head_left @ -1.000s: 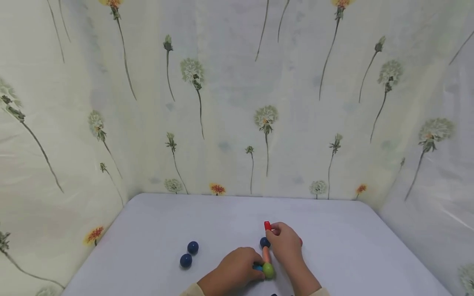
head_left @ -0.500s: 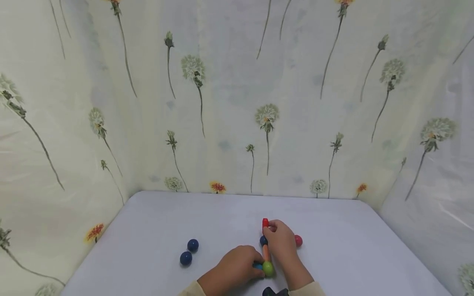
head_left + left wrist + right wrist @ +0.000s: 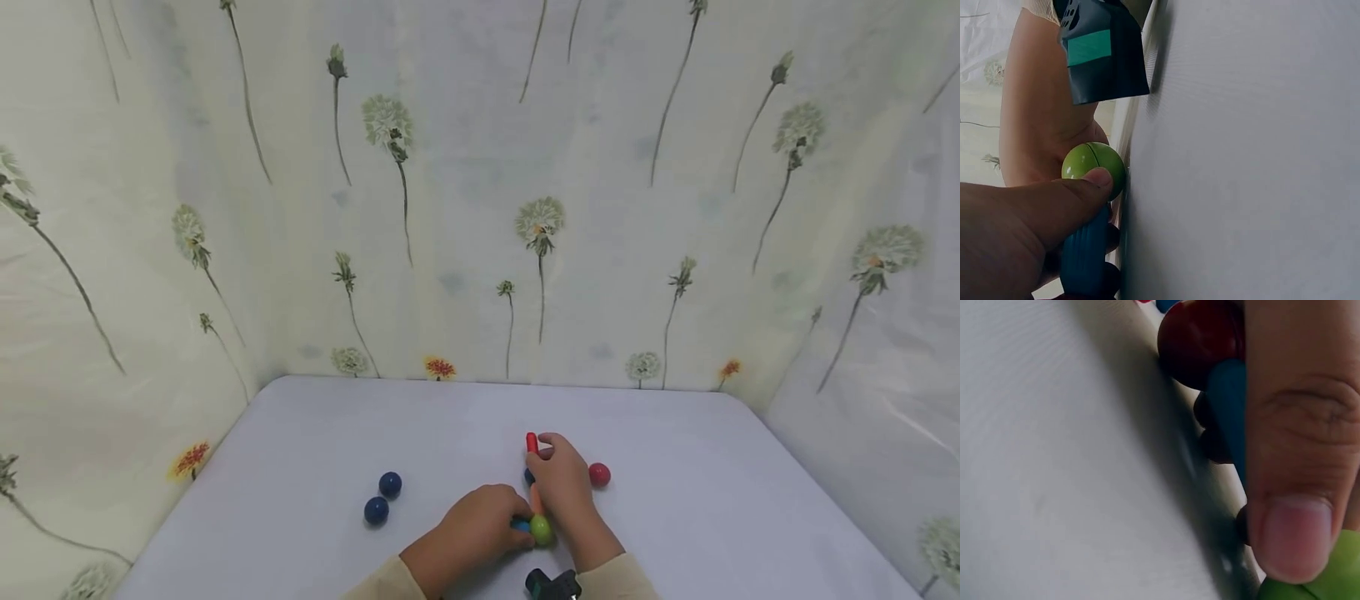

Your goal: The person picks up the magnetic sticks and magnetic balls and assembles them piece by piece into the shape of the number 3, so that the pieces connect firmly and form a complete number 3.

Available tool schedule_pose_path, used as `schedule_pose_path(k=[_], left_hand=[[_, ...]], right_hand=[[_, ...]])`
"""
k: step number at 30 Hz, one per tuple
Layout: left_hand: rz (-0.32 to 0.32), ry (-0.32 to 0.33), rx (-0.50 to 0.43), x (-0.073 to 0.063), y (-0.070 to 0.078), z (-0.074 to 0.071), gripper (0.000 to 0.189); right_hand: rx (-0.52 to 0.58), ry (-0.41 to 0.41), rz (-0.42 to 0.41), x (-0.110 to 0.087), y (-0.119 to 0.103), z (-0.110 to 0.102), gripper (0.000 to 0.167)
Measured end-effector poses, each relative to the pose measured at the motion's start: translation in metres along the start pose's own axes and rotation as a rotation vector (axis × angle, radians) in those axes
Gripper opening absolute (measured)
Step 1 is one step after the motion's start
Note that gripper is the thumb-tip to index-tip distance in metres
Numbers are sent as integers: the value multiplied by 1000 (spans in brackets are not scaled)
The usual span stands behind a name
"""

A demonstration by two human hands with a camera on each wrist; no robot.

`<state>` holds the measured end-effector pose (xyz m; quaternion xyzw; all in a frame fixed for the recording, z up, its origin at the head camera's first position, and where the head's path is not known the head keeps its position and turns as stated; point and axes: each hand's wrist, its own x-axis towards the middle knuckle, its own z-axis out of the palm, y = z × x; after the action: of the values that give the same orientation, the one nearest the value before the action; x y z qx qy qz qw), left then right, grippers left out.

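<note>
My left hand [image 3: 483, 521] grips a blue toy rod [image 3: 519, 524], its thumb pressed against a green ball [image 3: 541, 530] at the rod's end. A red ball [image 3: 1200, 344] sits at that rod's other end in the right wrist view. From the green ball an orange rod [image 3: 536, 500] runs away to a dark blue ball [image 3: 529, 477], partly hidden by my right hand [image 3: 564, 479]. The right thumb and fingers pinch a red rod [image 3: 532, 443] at that blue ball. In the left wrist view the thumb lies on the green ball [image 3: 1088, 159], with the blue rod [image 3: 1085, 259] under the hand.
Two dark blue balls [image 3: 382, 497] lie on the white table [image 3: 300, 450] to the left. Another red ball [image 3: 599, 475] rests just right of the right hand. A black wrist camera [image 3: 553, 585] is near the right sleeve. A flower-patterned curtain [image 3: 465, 208] stands behind the table.
My right hand has moved slightly left with the red rod, uncovering the red ball beside it. The left hand keeps its grip. The head view has tilted down a little, showing more wrist camera.
</note>
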<state>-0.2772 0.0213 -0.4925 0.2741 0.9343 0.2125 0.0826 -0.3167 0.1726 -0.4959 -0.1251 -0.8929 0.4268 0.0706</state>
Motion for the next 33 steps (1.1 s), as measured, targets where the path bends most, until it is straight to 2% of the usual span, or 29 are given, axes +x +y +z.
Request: schedule_pose_path(k=[7, 21, 33], left_hand=[[-14, -13, -9, 2, 0, 2, 22], [-29, -20, -14, 0, 6, 1, 22], [-54, -24, -17, 2, 3, -1, 24]], right_hand=[[3, 28, 19, -2, 0, 1, 43], [-16, 11, 7, -1, 6, -1, 45], [2, 97, -28, -4, -5, -11, 45]])
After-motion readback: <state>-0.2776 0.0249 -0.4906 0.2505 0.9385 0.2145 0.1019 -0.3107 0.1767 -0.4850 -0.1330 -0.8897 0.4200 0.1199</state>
